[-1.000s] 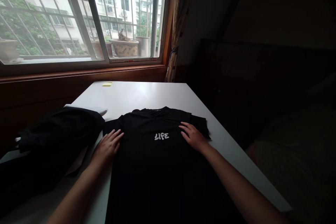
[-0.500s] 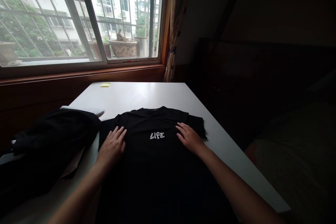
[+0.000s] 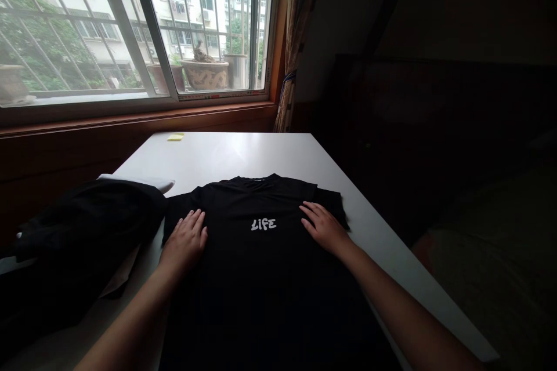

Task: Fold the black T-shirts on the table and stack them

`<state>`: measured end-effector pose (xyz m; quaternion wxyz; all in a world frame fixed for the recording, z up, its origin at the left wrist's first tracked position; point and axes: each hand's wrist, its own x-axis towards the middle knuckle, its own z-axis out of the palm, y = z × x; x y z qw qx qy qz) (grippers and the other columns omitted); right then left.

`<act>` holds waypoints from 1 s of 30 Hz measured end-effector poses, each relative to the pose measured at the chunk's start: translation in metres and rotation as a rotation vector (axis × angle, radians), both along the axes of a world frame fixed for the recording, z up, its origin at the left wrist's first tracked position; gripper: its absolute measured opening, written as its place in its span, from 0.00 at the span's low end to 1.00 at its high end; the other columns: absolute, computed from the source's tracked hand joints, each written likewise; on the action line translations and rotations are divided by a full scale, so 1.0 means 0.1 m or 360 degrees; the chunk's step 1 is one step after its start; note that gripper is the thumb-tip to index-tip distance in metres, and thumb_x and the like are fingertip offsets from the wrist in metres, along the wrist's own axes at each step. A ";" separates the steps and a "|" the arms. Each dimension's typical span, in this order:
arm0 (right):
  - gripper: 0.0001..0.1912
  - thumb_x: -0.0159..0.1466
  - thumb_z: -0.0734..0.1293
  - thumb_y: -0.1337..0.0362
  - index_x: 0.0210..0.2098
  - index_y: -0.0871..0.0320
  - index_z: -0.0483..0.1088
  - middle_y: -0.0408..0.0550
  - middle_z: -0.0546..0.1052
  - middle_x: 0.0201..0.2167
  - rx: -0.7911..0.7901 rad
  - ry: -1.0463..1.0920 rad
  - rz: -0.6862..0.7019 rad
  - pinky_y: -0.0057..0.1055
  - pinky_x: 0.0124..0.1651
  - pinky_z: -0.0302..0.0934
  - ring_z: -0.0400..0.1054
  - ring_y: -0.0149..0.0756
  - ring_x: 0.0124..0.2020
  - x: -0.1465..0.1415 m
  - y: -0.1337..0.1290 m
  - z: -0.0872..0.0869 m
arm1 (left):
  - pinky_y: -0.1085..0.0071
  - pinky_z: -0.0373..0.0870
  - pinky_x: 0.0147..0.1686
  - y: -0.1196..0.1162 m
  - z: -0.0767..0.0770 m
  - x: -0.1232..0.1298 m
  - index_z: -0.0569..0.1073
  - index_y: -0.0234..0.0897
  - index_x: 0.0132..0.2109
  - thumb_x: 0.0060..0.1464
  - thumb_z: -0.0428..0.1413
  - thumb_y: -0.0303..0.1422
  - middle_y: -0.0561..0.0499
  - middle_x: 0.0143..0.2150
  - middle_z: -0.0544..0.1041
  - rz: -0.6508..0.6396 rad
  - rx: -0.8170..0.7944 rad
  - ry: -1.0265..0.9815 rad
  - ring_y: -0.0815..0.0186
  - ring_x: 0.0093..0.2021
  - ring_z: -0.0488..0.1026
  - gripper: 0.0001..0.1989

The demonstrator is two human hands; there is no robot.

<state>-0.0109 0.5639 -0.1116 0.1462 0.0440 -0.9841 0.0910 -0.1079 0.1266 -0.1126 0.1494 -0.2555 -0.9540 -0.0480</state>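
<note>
A black T-shirt with white lettering on its chest lies spread on a white table, its collar towards the window. On the shirt's left side, below the sleeve, my left hand rests flat with its fingers apart. My right hand lies on the opposite side near the other sleeve, fingers stretched out towards the lettering. Both palms are down on the cloth and neither hand grips it. The lower part of the shirt is lost in shadow.
A heap of dark clothes with a white piece under it lies at the table's left. A yellow note is stuck near the far left corner. Beyond stand a barred window and a curtain. The right side is very dark.
My right hand has shifted slightly to the right, and the sleeve beside it reaches a little further right. My left hand has barely moved. The camera view has tilted slightly.
</note>
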 end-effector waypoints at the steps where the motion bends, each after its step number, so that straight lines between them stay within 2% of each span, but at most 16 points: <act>1: 0.25 0.72 0.59 0.54 0.65 0.54 0.67 0.52 0.68 0.66 0.0001 0.0002 -0.0005 0.50 0.69 0.57 0.60 0.48 0.67 -0.05 0.00 0.00 | 0.48 0.61 0.66 0.00 -0.01 -0.05 0.67 0.27 0.66 0.67 0.41 0.35 0.37 0.69 0.66 0.0013 -0.0009 0.0001 0.49 0.70 0.61 0.27; 9: 0.26 0.72 0.58 0.53 0.66 0.53 0.66 0.51 0.66 0.68 0.0002 -0.0018 -0.0041 0.51 0.70 0.55 0.58 0.50 0.69 -0.40 0.04 -0.03 | 0.49 0.60 0.67 0.02 -0.04 -0.41 0.67 0.29 0.66 0.67 0.42 0.35 0.37 0.70 0.65 0.0166 -0.0040 0.0013 0.49 0.70 0.60 0.26; 13: 0.27 0.72 0.57 0.52 0.67 0.54 0.65 0.51 0.65 0.69 0.0011 -0.0059 -0.0065 0.50 0.71 0.53 0.56 0.50 0.70 -0.63 0.08 -0.05 | 0.50 0.57 0.68 0.06 -0.01 -0.63 0.66 0.30 0.67 0.67 0.42 0.35 0.39 0.71 0.63 0.0177 -0.0061 -0.0031 0.51 0.71 0.58 0.26; 18: 0.28 0.73 0.56 0.52 0.68 0.55 0.64 0.51 0.63 0.70 0.0037 -0.0089 -0.0088 0.49 0.72 0.51 0.55 0.50 0.70 -0.93 0.12 -0.05 | 0.51 0.54 0.70 0.11 0.03 -0.89 0.64 0.28 0.68 0.68 0.41 0.35 0.38 0.72 0.60 0.0186 -0.0091 -0.0076 0.51 0.73 0.55 0.27; 23: 0.28 0.73 0.56 0.51 0.68 0.52 0.63 0.48 0.63 0.70 0.0036 -0.0107 -0.0108 0.49 0.72 0.50 0.54 0.50 0.71 -1.19 0.15 -0.05 | 0.50 0.54 0.69 0.13 0.02 -1.13 0.62 0.28 0.70 0.69 0.40 0.36 0.39 0.73 0.59 0.0234 -0.0099 -0.0095 0.51 0.73 0.55 0.28; 30: 0.29 0.73 0.55 0.52 0.69 0.55 0.62 0.50 0.62 0.71 0.0027 -0.0142 -0.0121 0.48 0.72 0.48 0.53 0.51 0.71 -1.46 0.17 -0.05 | 0.49 0.56 0.68 0.16 -0.01 -1.46 0.62 0.27 0.70 0.69 0.39 0.36 0.39 0.73 0.59 0.0265 -0.0113 -0.0144 0.50 0.73 0.55 0.29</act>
